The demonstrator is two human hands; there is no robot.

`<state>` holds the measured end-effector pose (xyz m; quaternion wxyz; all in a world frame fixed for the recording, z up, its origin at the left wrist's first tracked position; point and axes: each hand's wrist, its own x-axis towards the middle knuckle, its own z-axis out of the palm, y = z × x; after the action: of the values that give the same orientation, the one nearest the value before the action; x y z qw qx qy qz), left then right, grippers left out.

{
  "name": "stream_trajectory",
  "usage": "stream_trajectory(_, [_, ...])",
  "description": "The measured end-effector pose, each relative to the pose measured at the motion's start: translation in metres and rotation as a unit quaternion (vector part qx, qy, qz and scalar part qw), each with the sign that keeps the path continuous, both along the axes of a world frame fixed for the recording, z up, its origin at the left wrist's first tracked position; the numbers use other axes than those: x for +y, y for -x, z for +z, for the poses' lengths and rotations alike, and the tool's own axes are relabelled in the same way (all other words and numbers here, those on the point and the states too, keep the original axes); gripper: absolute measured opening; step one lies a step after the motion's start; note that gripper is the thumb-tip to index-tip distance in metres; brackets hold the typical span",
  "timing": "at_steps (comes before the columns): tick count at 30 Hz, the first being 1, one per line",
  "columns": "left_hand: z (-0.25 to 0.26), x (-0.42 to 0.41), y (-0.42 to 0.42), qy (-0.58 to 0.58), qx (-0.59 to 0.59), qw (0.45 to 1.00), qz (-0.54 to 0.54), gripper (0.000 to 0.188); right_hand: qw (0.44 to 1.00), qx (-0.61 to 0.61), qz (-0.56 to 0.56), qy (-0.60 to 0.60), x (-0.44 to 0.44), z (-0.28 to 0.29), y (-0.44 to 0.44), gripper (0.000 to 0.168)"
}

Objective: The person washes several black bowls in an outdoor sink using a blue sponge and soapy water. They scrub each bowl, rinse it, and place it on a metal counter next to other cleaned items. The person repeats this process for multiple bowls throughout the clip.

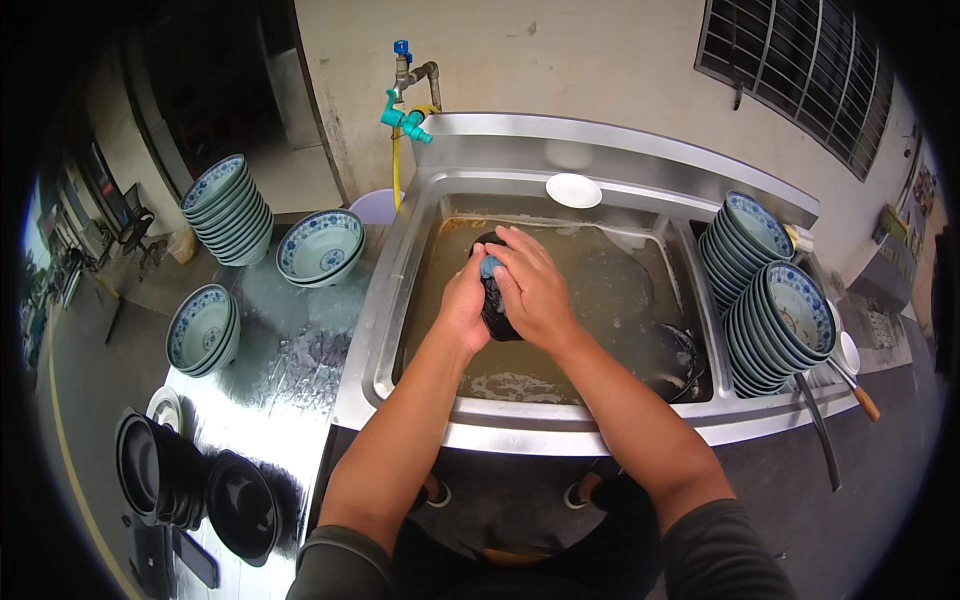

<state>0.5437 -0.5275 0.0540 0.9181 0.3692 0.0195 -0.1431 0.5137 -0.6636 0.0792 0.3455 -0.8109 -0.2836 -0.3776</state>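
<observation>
Over the murky water (442,330) of a stainless steel sink (382,300), my two hands are close together around a black bowl (495,311). The bowl is tilted on edge, and much of it is hidden behind my fingers. My left hand (463,304) grips its left side. On the other side my right hand (536,289) lies against the bowl, with a small blue scrubbing cloth or pad (490,266) pinched by the thumb. Another dark dish (679,356) lies partly under water at the sink's right end.
A white saucer (574,190) rests on the sink's back rim, right of the teal tap (405,120). Stacked patterned bowls (780,330) fill the right side. On the left metal table (292,390) are more patterned bowls (229,214), black bowls (154,472) and a phone (195,559).
</observation>
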Motion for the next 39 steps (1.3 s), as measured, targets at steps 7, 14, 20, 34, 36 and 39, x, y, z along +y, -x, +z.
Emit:
stream_trajectory(7, [0.012,-0.002,0.000,0.029,0.006,0.999,-0.025,0.043,0.976,0.139,-0.018,-0.166,-0.033,-0.010,-0.018,0.035])
stream_trajectory(14, [0.011,-0.004,0.010,-0.076,-0.017,0.994,0.079,0.060,0.996,-0.082,0.026,0.038,0.011,-0.003,0.012,0.040])
stream_trajectory(20, [0.035,-0.028,0.043,-0.348,-0.099,0.932,-0.022,0.072,0.993,0.025,-0.026,-0.116,-0.028,0.005,-0.018,0.021])
stream_trajectory(34, [0.011,0.025,-0.012,0.131,0.036,0.990,0.033,0.062,0.913,0.210,0.004,-0.349,-0.023,-0.022,-0.022,0.023])
stream_trajectory(36, [0.001,0.035,-0.016,0.139,0.047,0.988,0.050,0.061,0.960,0.095,0.014,-0.261,-0.005,-0.018,-0.010,0.024])
stream_trajectory(39, [0.007,0.016,-0.007,0.097,0.054,0.992,0.055,0.054,0.996,0.015,0.037,-0.082,-0.005,-0.004,-0.001,0.025])
